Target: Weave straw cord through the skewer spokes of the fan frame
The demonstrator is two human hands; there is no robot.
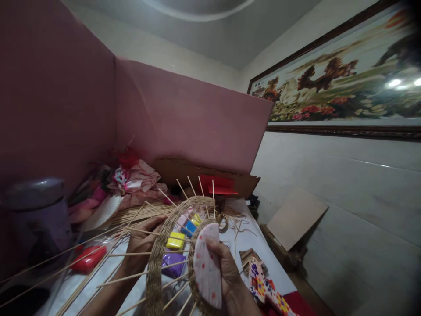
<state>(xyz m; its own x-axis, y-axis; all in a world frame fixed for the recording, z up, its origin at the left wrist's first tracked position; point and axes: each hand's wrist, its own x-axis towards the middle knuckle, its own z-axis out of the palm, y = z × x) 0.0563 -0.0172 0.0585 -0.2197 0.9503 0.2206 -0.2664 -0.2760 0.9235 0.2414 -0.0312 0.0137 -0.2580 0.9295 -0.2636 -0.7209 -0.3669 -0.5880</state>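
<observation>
A half-round woven frame (157, 259) of twisted cord on thin wooden sticks is held up in front of me, its sticks fanning out past the outer band. At its inner side sits a half-disc (206, 263) covered in pale cloth with red spots. My right hand (226, 272) grips this half-disc, thumb on the front face and fingers behind. My left hand (144, 241) is at the outer band's left side, its fingers closed and partly hidden behind the cord and sticks. Through the gaps, yellow (176, 240), blue and purple (173, 263) packets show on the table behind.
Long thin sticks (131, 215) lie across the white table (259, 250). A red packet (88, 259) and a lidded container (36, 219) are at left. Crumpled pink cloth (144, 180) lies at the back, near a cardboard piece (171, 169). Flowered fabric (263, 285) lies at right.
</observation>
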